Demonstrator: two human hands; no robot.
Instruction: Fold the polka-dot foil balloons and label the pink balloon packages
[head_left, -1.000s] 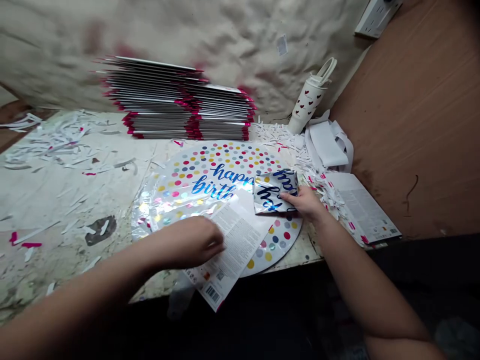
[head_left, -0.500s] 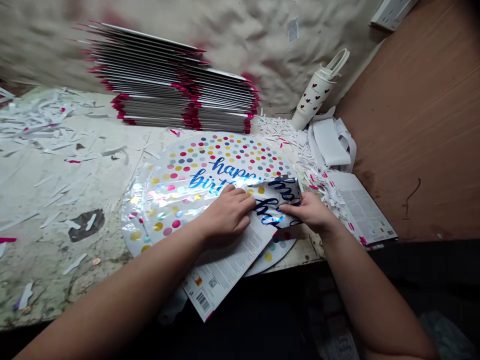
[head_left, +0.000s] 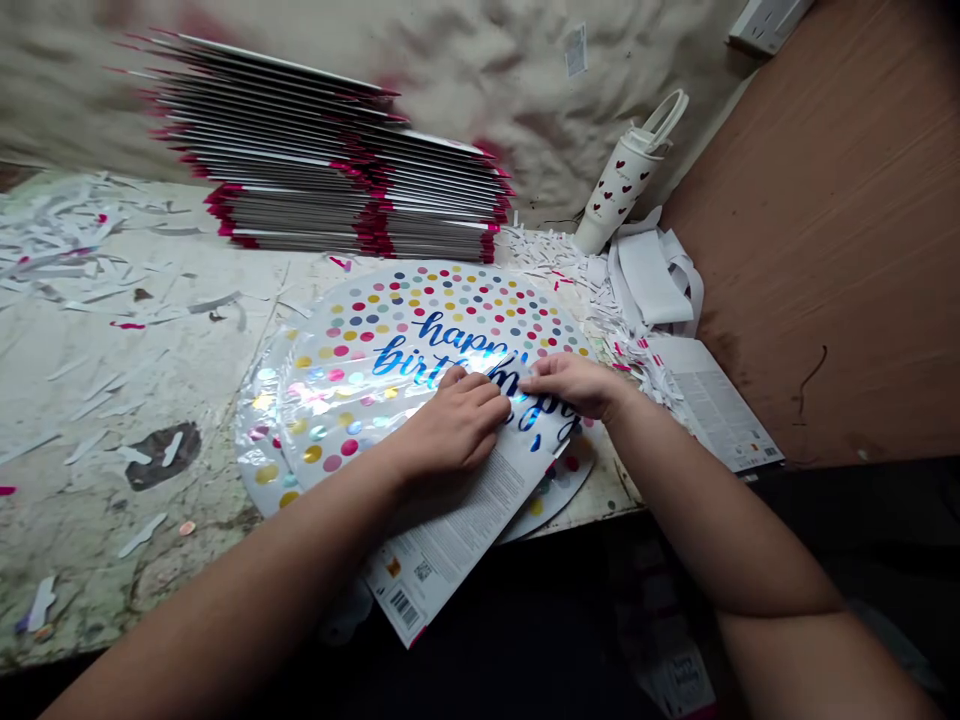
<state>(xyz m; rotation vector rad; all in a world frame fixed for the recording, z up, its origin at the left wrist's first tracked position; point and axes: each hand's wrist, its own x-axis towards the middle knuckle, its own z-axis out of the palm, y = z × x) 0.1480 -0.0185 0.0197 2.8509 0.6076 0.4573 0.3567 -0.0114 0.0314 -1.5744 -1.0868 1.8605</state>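
A flat, round foil balloon [head_left: 442,300] with coloured dots and blue "happy birthday" lettering lies on the table, and another dotted round edge shows beneath it. On its near part rests a white printed card [head_left: 457,545] with a barcode, tilted out over the table edge. My left hand [head_left: 457,425] is curled on the card and the foil, its fingertips closed at the folded-over foil. Just to its right, my right hand [head_left: 574,385] pinches the shiny lettered foil between thumb and fingers. What lies under my left palm is hidden.
A tall stack of pink-edged cards [head_left: 300,170] stands against the wall. Behind on the right is a white bottle with hearts [head_left: 619,185], near a white paper loop [head_left: 656,280]. Paper strips [head_left: 60,240] litter the table, and another printed card [head_left: 720,405] lies at the right.
My right hand has moved left, closer to my left hand. The lifted foil flap now lies flatter over the card. My left hand stays nearly in place.
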